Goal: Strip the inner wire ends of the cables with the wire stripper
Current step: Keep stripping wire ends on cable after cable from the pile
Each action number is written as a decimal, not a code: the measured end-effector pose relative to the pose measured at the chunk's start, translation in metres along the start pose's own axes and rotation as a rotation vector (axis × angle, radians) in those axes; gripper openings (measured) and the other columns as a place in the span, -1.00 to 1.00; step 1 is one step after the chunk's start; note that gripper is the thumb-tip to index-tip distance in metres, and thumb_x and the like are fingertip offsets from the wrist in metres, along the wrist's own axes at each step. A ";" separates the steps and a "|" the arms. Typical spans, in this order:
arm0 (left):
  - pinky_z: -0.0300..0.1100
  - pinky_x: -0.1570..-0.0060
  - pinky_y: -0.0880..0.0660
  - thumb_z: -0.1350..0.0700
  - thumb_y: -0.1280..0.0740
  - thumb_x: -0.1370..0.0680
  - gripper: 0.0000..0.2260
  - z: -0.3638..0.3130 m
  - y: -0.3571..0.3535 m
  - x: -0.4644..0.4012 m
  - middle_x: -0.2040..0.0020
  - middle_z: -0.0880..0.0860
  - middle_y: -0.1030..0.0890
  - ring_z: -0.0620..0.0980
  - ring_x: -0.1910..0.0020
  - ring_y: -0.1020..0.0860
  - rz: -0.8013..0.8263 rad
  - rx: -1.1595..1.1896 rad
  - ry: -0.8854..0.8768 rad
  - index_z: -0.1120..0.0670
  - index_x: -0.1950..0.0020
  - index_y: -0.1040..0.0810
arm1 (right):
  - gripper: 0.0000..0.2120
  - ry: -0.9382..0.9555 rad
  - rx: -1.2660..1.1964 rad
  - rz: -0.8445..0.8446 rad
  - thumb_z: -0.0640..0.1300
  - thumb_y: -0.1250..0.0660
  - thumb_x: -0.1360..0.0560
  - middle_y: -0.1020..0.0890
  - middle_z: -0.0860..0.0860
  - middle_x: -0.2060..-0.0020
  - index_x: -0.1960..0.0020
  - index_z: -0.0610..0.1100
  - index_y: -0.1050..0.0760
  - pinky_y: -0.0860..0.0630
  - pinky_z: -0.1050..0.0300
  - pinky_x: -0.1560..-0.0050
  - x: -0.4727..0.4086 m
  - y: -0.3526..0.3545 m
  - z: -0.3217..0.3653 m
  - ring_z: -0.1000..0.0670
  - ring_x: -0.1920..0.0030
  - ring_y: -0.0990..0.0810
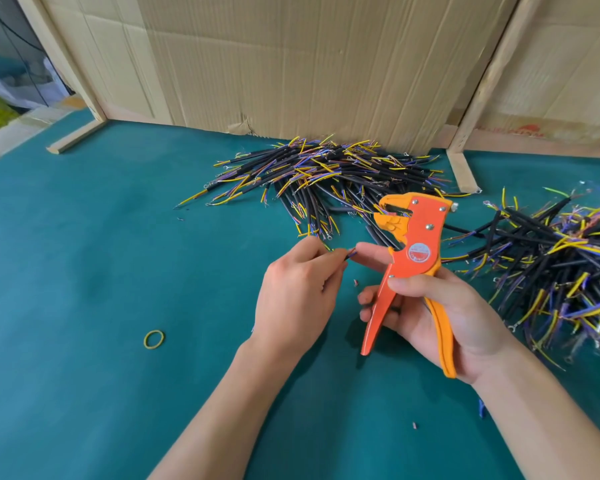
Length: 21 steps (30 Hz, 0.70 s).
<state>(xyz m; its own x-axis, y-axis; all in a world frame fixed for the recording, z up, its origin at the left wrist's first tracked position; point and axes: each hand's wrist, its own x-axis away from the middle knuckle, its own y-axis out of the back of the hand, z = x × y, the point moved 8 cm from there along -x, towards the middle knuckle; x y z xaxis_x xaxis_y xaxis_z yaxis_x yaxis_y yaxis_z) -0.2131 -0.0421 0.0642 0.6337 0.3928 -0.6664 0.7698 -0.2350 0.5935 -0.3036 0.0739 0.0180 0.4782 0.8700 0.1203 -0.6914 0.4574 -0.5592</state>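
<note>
A: So, where is the wire stripper (411,251)?

B: Right of centre in the frame, upright, its orange head up near the lower edge of the cable pile at the back. The right hand (440,313) grips it: thumb laid across the body just under the round label, fingers curled round the two handles, which stand apart.

A: And its jaws?

B: They face left, toward the other hand. Nothing sits between them that I can make out.

A: What about the left hand (300,289)?

B: It is closed in a pinch on a single cable (451,255), at the middle of the frame. Only the short end shows past the fingertips, a bit of black sheath with coloured inner wires, pointing right. The forefinger of the right hand reaches out and meets that end; whether it actually touches is hard to tell.

A: The rest of the cables?

B: Two heaps on the green table (118,237). One pile of cables (326,174) lies at upper centre, against the cardboard wall (291,64). A second pile (561,258) spreads along the right edge of the frame. Both are black-sheathed with yellow, blue and purple wires splaying from the ends.

A: Anything else on the table?

B: A yellow rubber band (154,339) lies flat at lower left, well apart from the hands. A few small scraps of insulation (356,283) lie between the hands and toward the lower right.
</note>
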 end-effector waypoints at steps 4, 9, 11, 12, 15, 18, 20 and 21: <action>-0.03 0.45 -0.47 0.19 -0.41 -0.55 -0.91 -0.002 0.000 0.001 0.27 0.02 -0.49 0.10 0.39 -0.43 0.010 -0.022 -0.021 0.13 0.04 -0.72 | -0.53 -0.017 -0.005 0.002 -0.29 -0.38 -0.38 -0.59 -0.24 -0.31 -0.29 -0.28 -0.60 -0.63 -0.06 0.12 0.000 0.000 -0.002 -0.17 0.15 -0.65; 0.02 0.43 -0.50 0.19 -0.40 -0.53 -0.88 -0.001 -0.001 -0.001 0.26 0.00 -0.50 0.12 0.38 -0.46 0.034 -0.004 0.022 0.08 -0.02 -0.71 | -0.52 -0.024 0.017 0.014 -0.27 -0.39 -0.38 -0.59 -0.24 -0.32 -0.30 -0.30 -0.59 -0.63 -0.06 0.12 -0.001 -0.001 -0.003 -0.16 0.15 -0.65; 0.01 0.41 -0.50 0.23 -0.40 -0.52 -0.80 -0.001 0.000 -0.002 0.26 0.00 -0.49 0.10 0.37 -0.45 0.029 0.014 0.037 0.01 -0.09 -0.69 | -0.50 -0.018 0.027 0.034 -0.27 -0.38 -0.40 -0.59 -0.18 -0.34 -0.33 -0.35 -0.51 -0.63 -0.06 0.12 0.000 -0.003 -0.002 -0.15 0.16 -0.66; 0.01 0.42 -0.49 0.25 -0.40 -0.52 -0.76 -0.001 0.000 -0.002 0.26 0.00 -0.47 0.10 0.37 -0.44 0.027 0.014 0.039 -0.02 -0.11 -0.69 | -0.48 -0.018 0.030 0.039 -0.28 -0.37 -0.41 -0.59 -0.16 -0.35 -0.35 -0.38 -0.46 -0.63 -0.07 0.12 0.000 -0.004 -0.002 -0.15 0.17 -0.66; 0.00 0.42 -0.47 0.27 -0.39 -0.53 -0.70 0.000 -0.002 -0.003 0.27 -0.01 -0.42 0.09 0.37 -0.42 0.038 0.010 0.059 -0.08 -0.13 -0.68 | -0.42 -0.025 0.030 0.027 -0.29 -0.35 -0.42 -0.60 -0.14 -0.34 -0.40 -0.44 -0.35 -0.64 -0.09 0.12 0.000 -0.004 -0.002 -0.16 0.20 -0.65; -0.01 0.41 -0.47 0.25 -0.38 -0.55 -0.73 0.004 -0.003 -0.003 0.27 -0.02 -0.40 0.09 0.37 -0.41 0.035 0.031 0.089 -0.08 -0.11 -0.69 | -0.42 -0.032 0.046 0.021 -0.29 -0.36 -0.41 -0.60 -0.13 -0.33 -0.37 -0.47 -0.35 -0.64 -0.11 0.12 0.000 -0.005 -0.005 -0.17 0.21 -0.65; 0.01 0.40 -0.46 0.24 -0.38 -0.55 -0.76 0.008 -0.003 -0.003 0.27 -0.02 -0.40 0.09 0.36 -0.41 0.034 0.055 0.123 -0.07 -0.09 -0.70 | -0.47 -0.036 0.057 0.035 -0.29 -0.38 -0.41 -0.60 -0.13 -0.34 -0.34 -0.43 -0.42 -0.63 -0.11 0.12 0.000 -0.007 -0.007 -0.17 0.20 -0.64; 0.03 0.39 -0.47 0.24 -0.38 -0.55 -0.77 0.010 -0.004 -0.003 0.27 -0.01 -0.41 0.09 0.35 -0.42 0.039 0.064 0.139 -0.05 -0.08 -0.71 | -0.50 -0.036 0.064 0.046 -0.29 -0.40 -0.40 -0.60 -0.15 -0.33 -0.32 -0.40 -0.47 -0.63 -0.11 0.11 0.000 -0.008 -0.007 -0.17 0.20 -0.64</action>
<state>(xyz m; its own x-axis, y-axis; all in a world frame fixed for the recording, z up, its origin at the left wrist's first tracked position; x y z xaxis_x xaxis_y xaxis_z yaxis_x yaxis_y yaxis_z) -0.2171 -0.0511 0.0596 0.6503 0.5001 -0.5719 0.7507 -0.3074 0.5848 -0.2947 0.0689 0.0167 0.4265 0.8957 0.1260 -0.7457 0.4270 -0.5115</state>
